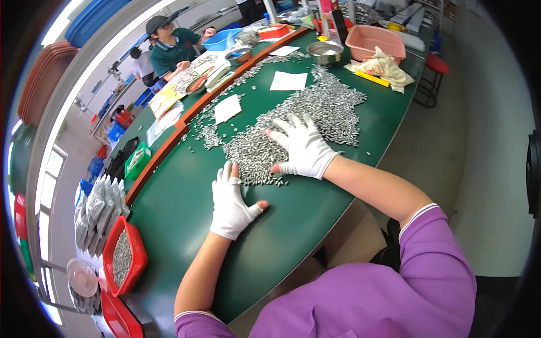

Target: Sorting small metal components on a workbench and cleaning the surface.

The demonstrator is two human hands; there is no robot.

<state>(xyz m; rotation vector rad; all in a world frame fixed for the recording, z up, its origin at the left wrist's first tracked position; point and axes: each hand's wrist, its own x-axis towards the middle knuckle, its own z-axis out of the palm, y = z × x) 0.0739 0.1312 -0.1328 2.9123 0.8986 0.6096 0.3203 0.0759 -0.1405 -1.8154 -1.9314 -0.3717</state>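
Note:
A wide heap of small silvery metal parts (332, 110) spreads over the green tabletop (174, 225). My right hand (304, 147), in a white glove with some bare fingertips, lies over the near part of the heap with its fingers spread. At the heap's near left edge is my left hand (230, 205), gloved the same way, its thumb apart from the fingers and its palm by the table. Neither hand grips anything. Two white paper sheets, a farther one (288, 81) and a nearer one (227, 109), lie beside the heap.
A brown wooden strip (163, 153) borders the table's left side. Beyond it sits a person in a dark green shirt (173, 59). A red basket of small parts (123, 256) stands near left by filled bags (98, 211). Far right are a metal bowl (325, 53), pink basin (375, 44) and cloth (383, 69).

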